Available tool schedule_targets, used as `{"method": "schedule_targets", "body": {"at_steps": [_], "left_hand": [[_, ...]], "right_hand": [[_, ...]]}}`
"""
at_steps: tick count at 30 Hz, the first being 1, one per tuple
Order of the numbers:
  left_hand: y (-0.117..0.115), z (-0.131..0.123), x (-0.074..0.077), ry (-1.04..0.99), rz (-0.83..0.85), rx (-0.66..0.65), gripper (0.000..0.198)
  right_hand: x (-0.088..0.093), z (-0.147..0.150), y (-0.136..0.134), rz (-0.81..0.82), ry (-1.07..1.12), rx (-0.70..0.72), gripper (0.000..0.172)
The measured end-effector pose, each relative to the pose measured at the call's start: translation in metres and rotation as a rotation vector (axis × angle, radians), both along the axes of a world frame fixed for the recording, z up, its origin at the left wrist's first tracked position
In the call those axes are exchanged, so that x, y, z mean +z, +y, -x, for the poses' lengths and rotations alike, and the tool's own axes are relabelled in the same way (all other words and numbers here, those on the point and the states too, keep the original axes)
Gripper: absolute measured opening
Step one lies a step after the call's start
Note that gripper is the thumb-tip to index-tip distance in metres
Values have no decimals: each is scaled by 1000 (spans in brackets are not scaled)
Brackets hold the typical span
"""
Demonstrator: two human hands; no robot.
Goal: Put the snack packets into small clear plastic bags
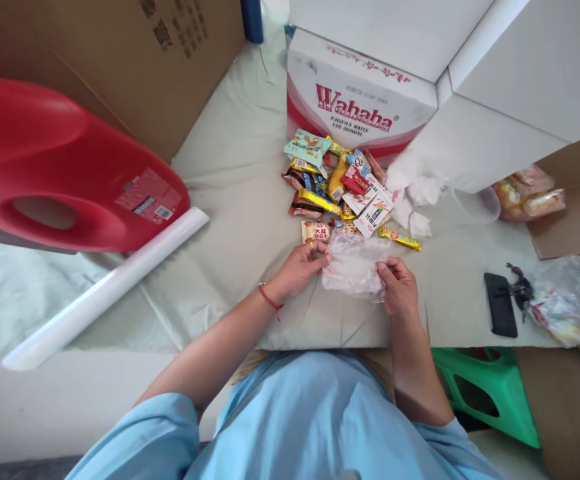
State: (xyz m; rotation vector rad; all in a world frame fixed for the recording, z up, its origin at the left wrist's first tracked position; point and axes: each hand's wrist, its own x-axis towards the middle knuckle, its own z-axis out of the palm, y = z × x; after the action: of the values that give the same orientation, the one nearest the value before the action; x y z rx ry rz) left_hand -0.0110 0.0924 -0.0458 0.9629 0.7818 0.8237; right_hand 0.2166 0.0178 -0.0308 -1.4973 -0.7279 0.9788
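while snacks point(339, 179) lie heaped, both hands point(300, 270) point(401, 288) hold clear plastic point(354, 267).

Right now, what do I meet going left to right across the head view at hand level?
White roll, left hand, crumpled clear plastic, right hand, black phone, keys, filled plastic bag.

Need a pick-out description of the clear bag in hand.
Find the red-and-white Wahaha box. Snack packets lie heaped before it; at the heap's near edge, the left hand and right hand hold the clear bag. Unlike the colourful packets, it is see-through and crinkled.
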Motion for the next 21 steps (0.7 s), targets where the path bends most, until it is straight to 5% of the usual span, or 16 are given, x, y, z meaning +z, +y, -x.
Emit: {"method": "schedule_targets", "body": {"at_steps": [5,8,12,15,18,21], "left_hand": [[2,-4,-7,-31,53,83,43],[3,-5,-10,-52,72,108,43],[4,-5,-9,-79,79,102,46],[3,-3,-5,-121,132,86,50],[2,2,2,-238,187,40,56],[-2,3,5,-274,88,27,57]], "right_hand": [[-6,4,-9,40,-149,-40,38],[0,2,-17,-139,-380,-79,36],[16,0,-25,-391,-894,265,48],[17,7,-25,-359,-1098,465,21],[12,19,-24,-208,-895,335,17],[11,34,-22,-7,-423,124,28]]}}
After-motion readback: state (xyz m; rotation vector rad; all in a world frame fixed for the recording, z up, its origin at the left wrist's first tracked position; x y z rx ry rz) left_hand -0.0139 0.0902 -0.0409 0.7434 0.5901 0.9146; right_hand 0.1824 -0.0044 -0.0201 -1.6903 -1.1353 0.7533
